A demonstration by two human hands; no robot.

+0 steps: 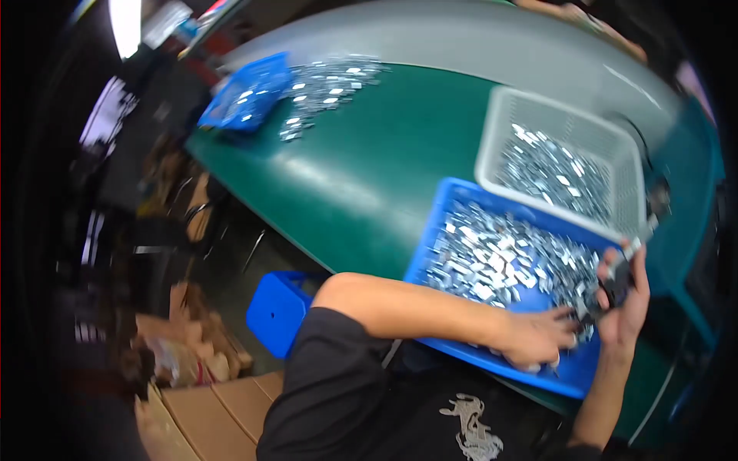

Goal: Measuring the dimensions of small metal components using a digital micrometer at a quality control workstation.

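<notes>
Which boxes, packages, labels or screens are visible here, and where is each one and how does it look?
Cardboard boxes: on the floor, lower left beside the person; flat brown tops.
Crumpled packaging: on the floor, just above those boxes; pale wrapping on brown card, blurred.
Bright panel: top left edge; a tall white glowing shape, too blurred to tell screen from lamp.
No labels or signs can be made out.

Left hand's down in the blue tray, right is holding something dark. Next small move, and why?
Probably close the left hand on one small metal piece and lift it toward the right hand. The left rests among loose pieces in the blue tray; the right holds a dark object raised just beside it.
</notes>
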